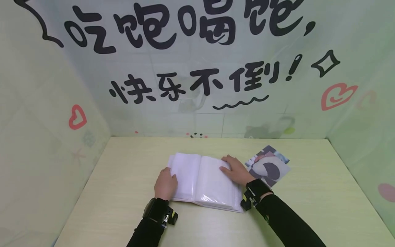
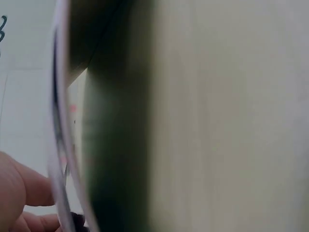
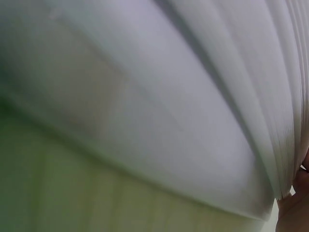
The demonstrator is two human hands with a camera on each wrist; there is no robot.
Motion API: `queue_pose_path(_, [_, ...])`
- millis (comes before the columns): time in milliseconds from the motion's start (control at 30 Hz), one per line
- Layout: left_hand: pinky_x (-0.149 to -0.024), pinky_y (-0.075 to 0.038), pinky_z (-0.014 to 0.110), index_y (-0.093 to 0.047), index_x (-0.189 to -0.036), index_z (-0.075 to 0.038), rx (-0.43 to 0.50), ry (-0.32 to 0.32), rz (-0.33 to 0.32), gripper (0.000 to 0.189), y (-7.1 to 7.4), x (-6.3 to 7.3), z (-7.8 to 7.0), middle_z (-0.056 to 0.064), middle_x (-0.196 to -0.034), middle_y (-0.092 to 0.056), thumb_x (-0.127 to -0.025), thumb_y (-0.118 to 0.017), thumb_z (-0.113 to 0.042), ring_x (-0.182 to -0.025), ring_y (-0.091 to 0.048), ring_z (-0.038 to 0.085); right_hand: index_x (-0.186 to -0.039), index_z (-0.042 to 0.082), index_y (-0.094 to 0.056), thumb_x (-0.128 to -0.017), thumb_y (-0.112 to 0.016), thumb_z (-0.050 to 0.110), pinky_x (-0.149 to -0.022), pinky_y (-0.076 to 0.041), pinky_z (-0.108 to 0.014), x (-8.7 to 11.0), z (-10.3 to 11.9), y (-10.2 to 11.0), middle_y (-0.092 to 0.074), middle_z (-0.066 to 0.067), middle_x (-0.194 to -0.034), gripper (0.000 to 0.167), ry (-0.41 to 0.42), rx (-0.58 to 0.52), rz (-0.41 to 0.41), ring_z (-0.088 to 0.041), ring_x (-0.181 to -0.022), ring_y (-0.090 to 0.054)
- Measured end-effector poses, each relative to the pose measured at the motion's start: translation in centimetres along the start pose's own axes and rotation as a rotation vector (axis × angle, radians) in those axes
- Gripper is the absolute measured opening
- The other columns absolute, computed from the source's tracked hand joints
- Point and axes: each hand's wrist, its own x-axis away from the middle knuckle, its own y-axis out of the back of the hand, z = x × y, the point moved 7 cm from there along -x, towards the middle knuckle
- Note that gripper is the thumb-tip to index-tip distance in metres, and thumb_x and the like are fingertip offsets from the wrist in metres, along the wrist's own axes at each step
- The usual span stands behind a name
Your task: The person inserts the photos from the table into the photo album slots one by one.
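Note:
An open photo album with blank, shiny white sleeves lies on the table. At its left edge my left hand grips the side, thumb toward the page. The left wrist view shows that thumb and fingers on either side of the album's thin edge. My right hand holds the upper right edge, its thumb over the right page. Fanned page edges fill much of the right wrist view, with part of the right hand against them at the lower right.
Beside the right hand, two or more overlapping printed photos lie on the pale wooden table; the right wrist partly overlaps their lower edge. Light fabric walls with printed lettering stand behind and along both sides.

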Motion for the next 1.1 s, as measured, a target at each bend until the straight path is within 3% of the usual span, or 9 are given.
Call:
queue_pose_path(133, [-0.066,-0.047,0.048,-0.055,-0.105,0.012,-0.113,-0.068,-0.121,0.028,-0.2,0.6,-0.6,0.024,-0.099,-0.050,-0.086,-0.054,-0.009,-0.091,-0.051,0.038,-0.134,0.004,-0.042,-0.093,-0.050,0.033,-0.106,-0.020,-0.046,0.1,-0.2,0.0,-0.031,-0.023,-0.142,0.050,-0.003,-0.008,-0.006,-0.035,-0.133,-0.023])
queue_pose_path(200, [-0.068,-0.045,0.048,-0.054,-0.103,0.012,-0.160,-0.097,-0.159,0.027,-0.3,0.8,-1.1,0.024,-0.100,-0.048,-0.085,-0.053,-0.007,-0.093,-0.047,0.038,-0.133,0.004,-0.043,-0.093,-0.051,0.033,-0.106,-0.020,-0.046,0.1,-0.1,0.0,-0.030,-0.023,-0.142,0.050,-0.004,-0.010,-0.010,-0.035,-0.133,-0.023])
queue_pose_path(300, [-0.079,-0.042,0.052,-0.052,-0.112,0.011,-0.161,-0.132,-0.164,0.032,-0.9,1.0,-1.8,0.028,-0.113,-0.046,-0.084,-0.049,-0.004,-0.105,-0.043,0.042,-0.132,0.003,-0.044,-0.093,-0.051,0.032,-0.106,-0.020,-0.046,0.2,0.1,0.4,-0.032,-0.023,-0.141,0.049,0.013,0.008,-0.035,-0.035,-0.134,-0.021])
queue_pose_path(433, [-0.099,-0.027,0.055,-0.042,-0.128,0.012,-0.048,-0.130,-0.107,0.044,-2.0,1.2,-2.5,0.033,-0.133,-0.034,-0.087,-0.044,-0.006,-0.124,-0.030,0.046,-0.132,-0.003,-0.041,-0.094,-0.050,0.028,-0.107,-0.013,-0.049,0.7,-0.4,1.9,-0.028,-0.024,-0.143,0.050,-0.009,0.045,-0.129,-0.037,-0.135,-0.012])
queue_pose_path(600, [-0.104,-0.018,0.055,-0.035,-0.132,0.013,0.026,-0.092,-0.108,0.056,-2.4,1.4,-2.8,0.033,-0.138,-0.028,-0.093,-0.046,-0.025,-0.129,-0.022,0.046,-0.136,-0.013,-0.025,-0.094,-0.048,0.025,-0.106,-0.007,-0.053,1.9,-3.5,5.8,-0.011,-0.032,-0.144,0.061,-0.209,0.032,-0.337,-0.044,-0.134,-0.001])
queue_pose_path(700, [-0.104,-0.016,0.054,-0.031,-0.134,0.013,0.010,-0.081,-0.102,0.064,-2.6,1.4,-2.8,0.032,-0.140,-0.025,-0.092,-0.047,-0.033,-0.131,-0.019,0.045,-0.134,-0.017,-0.019,-0.091,-0.050,0.025,-0.105,-0.010,-0.054,3.3,-5.7,8.4,-0.013,-0.037,-0.139,0.068,-0.367,0.036,-0.476,-0.048,-0.131,-0.004])
queue_pose_path(800, [-0.105,-0.015,0.053,-0.029,-0.134,0.014,0.001,-0.077,-0.095,0.067,-2.7,1.5,-2.7,0.032,-0.140,-0.024,-0.092,-0.048,-0.035,-0.131,-0.018,0.044,-0.132,-0.021,-0.017,-0.089,-0.051,0.026,-0.104,-0.013,-0.055,5.0,-7.3,10.3,-0.019,-0.040,-0.134,0.072,-0.510,0.078,-0.562,-0.050,-0.128,-0.010])
queue_pose_path(967, [-0.105,-0.014,0.053,-0.028,-0.134,0.015,-0.003,-0.073,-0.080,0.069,-3.0,1.5,-2.6,0.033,-0.141,-0.022,-0.092,-0.048,-0.035,-0.132,-0.016,0.044,-0.125,-0.024,-0.020,-0.088,-0.051,0.034,-0.097,-0.020,-0.059,7.8,-9.2,12.1,-0.022,-0.043,-0.126,0.076,-0.683,0.126,-0.576,-0.053,-0.121,-0.017])
queue_pose_path(1100, [-0.106,-0.013,0.052,-0.025,-0.136,0.014,-0.015,-0.060,-0.054,0.070,-3.3,1.4,-2.4,0.032,-0.142,-0.019,-0.092,-0.047,-0.036,-0.133,-0.013,0.043,-0.120,-0.026,-0.023,-0.085,-0.050,0.049,-0.088,-0.029,-0.061,9.4,-10.3,12.7,-0.026,-0.044,-0.118,0.088,-0.772,0.167,-0.480,-0.054,-0.111,-0.026])
